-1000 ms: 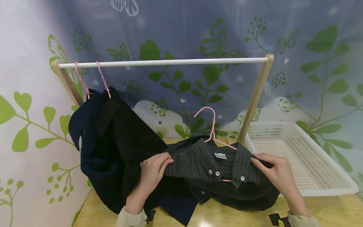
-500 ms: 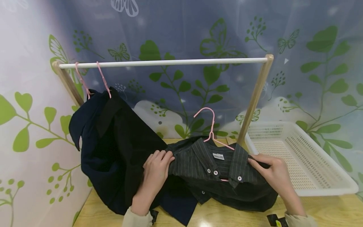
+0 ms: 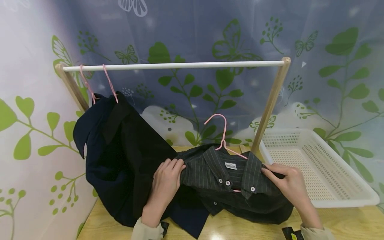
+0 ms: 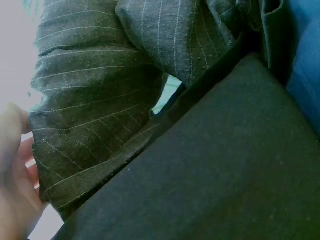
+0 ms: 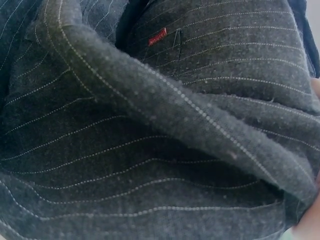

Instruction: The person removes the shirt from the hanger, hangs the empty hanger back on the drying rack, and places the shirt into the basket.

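A dark pinstriped button-up shirt (image 3: 195, 173) lies bunched on the table, its collar spread around a pink hanger (image 3: 224, 133) whose hook points up. White buttons and a white neck label show at the collar. My left hand (image 3: 167, 176) grips the shirt's left shoulder; in the left wrist view that hand (image 4: 17, 175) is at the striped cloth's edge. At the other shoulder my right hand (image 3: 289, 180) pinches the fabric between thumb and fingers. In the right wrist view the striped cloth (image 5: 150, 110) fills most of the frame, with a small red tag on it.
A rack with a white rod (image 3: 180, 65) and wooden posts stands behind. Two pink hangers (image 3: 109, 83) at its left end carry a navy garment (image 3: 99, 160) and a black one (image 3: 135, 143), draping onto the wooden table (image 3: 240, 230). A white plastic basket (image 3: 345, 203) sits at right.
My left hand has shifted slightly right and my right hand slightly left, drawing the shoulders inward. The hanger and collar have shifted a little left. Both hands keep their grip.
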Available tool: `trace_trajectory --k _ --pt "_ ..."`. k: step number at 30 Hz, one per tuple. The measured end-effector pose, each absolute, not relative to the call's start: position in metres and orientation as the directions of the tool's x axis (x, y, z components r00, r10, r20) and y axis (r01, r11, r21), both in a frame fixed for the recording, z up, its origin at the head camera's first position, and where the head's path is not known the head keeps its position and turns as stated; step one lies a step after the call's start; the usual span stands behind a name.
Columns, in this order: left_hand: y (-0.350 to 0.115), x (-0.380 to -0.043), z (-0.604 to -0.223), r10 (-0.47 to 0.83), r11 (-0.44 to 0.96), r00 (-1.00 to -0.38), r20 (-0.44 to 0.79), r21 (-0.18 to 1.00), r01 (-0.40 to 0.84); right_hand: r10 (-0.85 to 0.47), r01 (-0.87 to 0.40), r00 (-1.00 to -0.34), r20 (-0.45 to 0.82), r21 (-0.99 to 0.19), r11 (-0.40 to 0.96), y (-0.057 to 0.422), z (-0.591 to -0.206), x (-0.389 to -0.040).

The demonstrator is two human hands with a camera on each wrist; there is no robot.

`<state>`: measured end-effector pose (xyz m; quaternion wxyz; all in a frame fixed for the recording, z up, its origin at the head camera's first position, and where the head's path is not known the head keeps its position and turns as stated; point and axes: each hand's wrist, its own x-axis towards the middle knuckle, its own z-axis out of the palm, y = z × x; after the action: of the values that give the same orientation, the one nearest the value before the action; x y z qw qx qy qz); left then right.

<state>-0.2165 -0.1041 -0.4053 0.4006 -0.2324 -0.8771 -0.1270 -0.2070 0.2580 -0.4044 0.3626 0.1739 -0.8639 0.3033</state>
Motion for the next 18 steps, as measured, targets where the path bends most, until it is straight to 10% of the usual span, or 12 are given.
trace_trajectory --k 18 --pt "-0.1012 -0.2167 -0.4058 0.322 0.836 -0.577 0.750 0.061 0.546 -0.156 -0.584 -0.630 0.761 -0.332 0.741 0.2566 -0.4042 -0.2067"
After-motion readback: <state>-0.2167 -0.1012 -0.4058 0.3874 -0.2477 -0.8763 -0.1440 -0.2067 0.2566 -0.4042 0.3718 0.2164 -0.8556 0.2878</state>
